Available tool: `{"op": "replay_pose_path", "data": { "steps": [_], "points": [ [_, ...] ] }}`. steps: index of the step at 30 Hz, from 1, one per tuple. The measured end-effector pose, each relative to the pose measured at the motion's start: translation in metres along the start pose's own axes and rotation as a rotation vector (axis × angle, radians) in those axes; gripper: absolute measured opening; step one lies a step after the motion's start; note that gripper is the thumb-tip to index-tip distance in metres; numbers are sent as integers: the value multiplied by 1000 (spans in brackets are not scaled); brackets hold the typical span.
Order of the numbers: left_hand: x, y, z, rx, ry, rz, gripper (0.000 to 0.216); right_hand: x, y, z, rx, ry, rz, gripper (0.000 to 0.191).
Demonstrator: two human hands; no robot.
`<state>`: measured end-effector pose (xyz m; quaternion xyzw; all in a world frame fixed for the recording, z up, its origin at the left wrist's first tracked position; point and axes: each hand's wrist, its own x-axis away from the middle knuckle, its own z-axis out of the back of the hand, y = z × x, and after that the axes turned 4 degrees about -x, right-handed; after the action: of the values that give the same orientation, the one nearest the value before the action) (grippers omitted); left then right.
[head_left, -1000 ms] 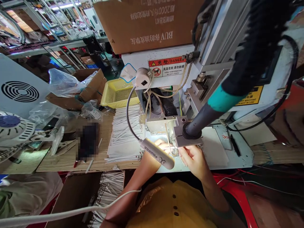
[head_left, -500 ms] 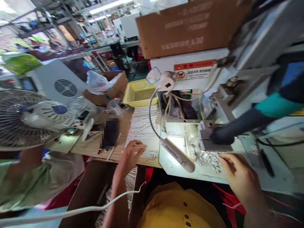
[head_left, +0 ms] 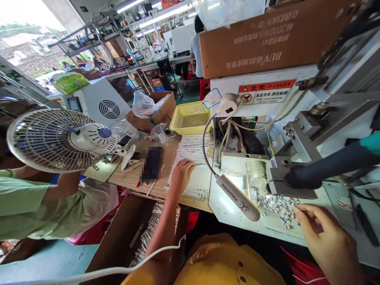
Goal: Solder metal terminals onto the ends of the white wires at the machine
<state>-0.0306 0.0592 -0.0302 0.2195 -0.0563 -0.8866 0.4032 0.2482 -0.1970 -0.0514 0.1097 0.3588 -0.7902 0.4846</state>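
My left hand [head_left: 181, 173] rests on a spread of thin white wires [head_left: 192, 158] on the wooden bench, fingers curled down onto them in a pinch. My right hand [head_left: 322, 233] hovers at the front of the white press machine [head_left: 267, 118], fingers loosely apart and empty, just beside a scatter of small metal bits [head_left: 277, 209] on the machine's base. A gooseneck lamp head [head_left: 237, 196] lies between my two hands. The machine's dark lever [head_left: 326, 162] with a teal grip reaches over the metal block above my right hand.
A yellow mesh tray [head_left: 190, 115] stands behind the wires. A desk fan [head_left: 59, 139] and a white box with a vent [head_left: 103, 107] are at left, over another person's green sleeve [head_left: 20, 206]. A cardboard box [head_left: 124, 237] with more wires sits below the bench.
My view has swung left. Both hands left the lit spot under the press: my left hand went to the white wires, my right hand drew back to the machine's front right.
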Motion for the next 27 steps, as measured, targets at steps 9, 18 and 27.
{"op": "replay_pose_path", "data": {
  "steps": [9, 18, 27],
  "points": [
    [11, -6, 10, 94, 47, -23, 15, -1, -26, 5, -443, -125, -291, 23],
    [16, 41, 23, 52, 138, -212, 21, -8, -46, 5, -825, -376, -373, 24],
    [12, 113, -14, 474, -307, -241, 28, -19, -61, -14, -1037, -460, -452, 27]
  ]
}}
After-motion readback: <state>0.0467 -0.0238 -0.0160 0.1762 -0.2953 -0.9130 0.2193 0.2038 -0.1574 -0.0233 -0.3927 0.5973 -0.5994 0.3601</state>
